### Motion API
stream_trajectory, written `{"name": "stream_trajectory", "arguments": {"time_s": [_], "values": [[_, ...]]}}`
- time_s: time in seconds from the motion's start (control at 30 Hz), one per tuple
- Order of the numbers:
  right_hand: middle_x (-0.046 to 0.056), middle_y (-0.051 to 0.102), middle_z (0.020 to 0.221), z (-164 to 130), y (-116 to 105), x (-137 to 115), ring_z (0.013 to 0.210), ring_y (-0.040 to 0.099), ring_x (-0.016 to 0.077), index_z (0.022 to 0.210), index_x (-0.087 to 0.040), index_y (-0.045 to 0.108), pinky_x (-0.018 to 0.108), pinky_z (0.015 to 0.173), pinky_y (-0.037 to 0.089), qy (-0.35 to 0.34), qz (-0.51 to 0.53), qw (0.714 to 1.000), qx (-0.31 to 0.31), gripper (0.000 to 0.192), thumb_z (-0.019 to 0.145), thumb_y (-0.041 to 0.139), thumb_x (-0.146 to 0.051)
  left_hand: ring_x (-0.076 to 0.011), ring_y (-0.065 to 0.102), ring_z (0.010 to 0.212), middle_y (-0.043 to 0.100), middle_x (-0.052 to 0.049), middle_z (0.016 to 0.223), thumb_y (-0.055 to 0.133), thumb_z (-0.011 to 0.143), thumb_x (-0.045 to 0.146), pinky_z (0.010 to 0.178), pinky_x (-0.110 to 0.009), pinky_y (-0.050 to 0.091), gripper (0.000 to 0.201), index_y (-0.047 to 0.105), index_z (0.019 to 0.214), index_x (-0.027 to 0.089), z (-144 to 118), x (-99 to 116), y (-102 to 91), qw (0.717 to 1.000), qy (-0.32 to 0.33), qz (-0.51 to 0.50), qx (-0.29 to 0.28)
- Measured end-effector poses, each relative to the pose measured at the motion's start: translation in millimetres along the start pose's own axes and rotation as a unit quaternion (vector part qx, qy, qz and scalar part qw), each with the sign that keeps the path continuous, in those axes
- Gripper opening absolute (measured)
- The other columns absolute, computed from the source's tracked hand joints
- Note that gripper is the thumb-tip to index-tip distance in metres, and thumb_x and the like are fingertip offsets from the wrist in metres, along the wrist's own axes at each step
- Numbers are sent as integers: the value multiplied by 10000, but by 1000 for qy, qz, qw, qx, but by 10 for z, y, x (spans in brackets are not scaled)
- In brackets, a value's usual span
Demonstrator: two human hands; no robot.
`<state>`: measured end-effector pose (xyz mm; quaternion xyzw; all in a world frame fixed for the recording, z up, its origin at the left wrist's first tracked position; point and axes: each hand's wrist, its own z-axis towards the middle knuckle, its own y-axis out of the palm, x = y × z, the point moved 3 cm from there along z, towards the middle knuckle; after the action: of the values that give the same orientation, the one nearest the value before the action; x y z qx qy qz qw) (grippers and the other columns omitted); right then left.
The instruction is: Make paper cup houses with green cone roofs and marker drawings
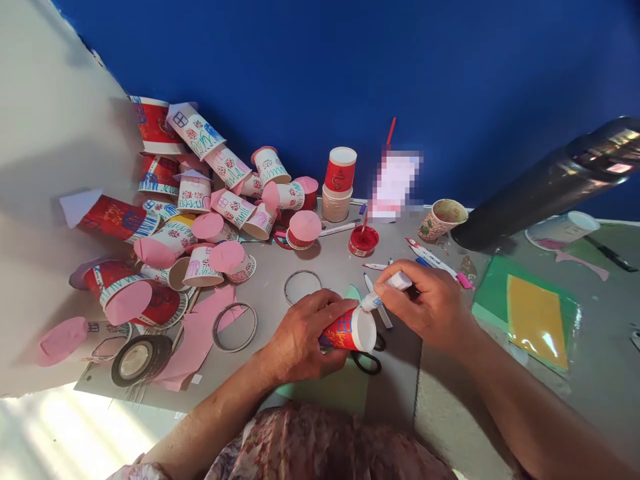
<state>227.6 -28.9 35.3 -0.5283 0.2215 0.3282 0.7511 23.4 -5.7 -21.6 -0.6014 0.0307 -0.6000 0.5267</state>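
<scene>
My left hand (300, 337) grips a red paper cup (350, 330) lying on its side, its white bottom turned to the right. My right hand (433, 303) holds a small white glue tube (387, 290) with its tip touching the cup's rim. Black scissors (367, 357) lie on the table just under the cup. A green paper sheet (330, 390) lies below my hands.
A heap of decorated cups with pink lids (200, 207) fills the left. A stack of plain cups (337, 190), a red lid (363, 241), markers (430, 257), tape roll (137, 360), cut rings (235, 327), a green and yellow paper pack (530, 313) and a black cylinder (545, 187) surround me.
</scene>
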Motion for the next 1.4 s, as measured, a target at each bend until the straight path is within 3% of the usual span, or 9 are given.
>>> {"name": "stream_trajectory", "arguments": {"time_s": [0.1,0.3,0.53,0.73,0.93,1.17,1.23,1.4], "values": [[-80,502,541,-10,20,-36,456,405,70,736,-204,633,200,466,335,-8,41,999,-25,154,884,612,-244,-224,641,984,660,-88,1150,666,691,143,860,-346,520,664,596,1349,190,12,0,-1,1000,-7,-2,-28],[-53,623,632,-106,54,-125,520,471,81,794,-212,654,210,513,352,-99,103,986,-91,68,803,641,-146,-236,647,985,666,-100,1141,689,700,180,856,-351,521,652,608,1347,170,15,2,-10,997,-37,-37,-59],[-34,635,668,-158,-16,-199,576,495,112,843,-229,620,251,563,361,-215,112,968,-65,156,797,661,-85,-212,636,943,672,-69,1077,753,725,233,854,-329,504,554,654,1265,161,53,-8,-78,983,-99,-143,-65],[-33,625,673,-166,-78,-159,571,490,146,893,-278,624,295,556,369,-199,74,974,-77,213,799,678,-95,-206,629,901,676,-58,1077,830,685,337,764,-287,491,528,704,1164,155,44,-57,-97,946,-165,-269,-73],[-12,655,713,-186,-101,-231,599,538,150,963,-267,647,287,559,392,-207,125,968,-66,208,828,693,-116,-205,624,904,685,-55,1056,806,708,337,772,-278,492,501,705,1158,142,48,-28,-94,929,-201,-298,-87],[-7,648,712,-187,-94,-270,611,535,151,950,-256,641,284,564,397,-221,107,967,-65,188,839,661,-105,-199,618,891,687,-49,1046,825,690,327,776,-275,489,522,705,1166,153,37,-48,-106,942,-196,-267,-52],[-12,643,703,-180,-114,-253,602,532,153,946,-268,642,289,564,397,-225,90,968,-64,220,825,644,-85,-189,612,854,692,-45,995,831,689,346,750,-264,484,511,707,1140,140,27,-76,-104,925,-208,-315,-41],[-13,654,680,-121,-154,-174,580,536,153,913,-272,669,288,549,401,-215,57,974,-46,178,833,665,-112,-171,606,770,686,-40,860,846,671,371,697,-249,486,466,727,1045,121,14,-89,-93,851,-216,-476,-45]]}}
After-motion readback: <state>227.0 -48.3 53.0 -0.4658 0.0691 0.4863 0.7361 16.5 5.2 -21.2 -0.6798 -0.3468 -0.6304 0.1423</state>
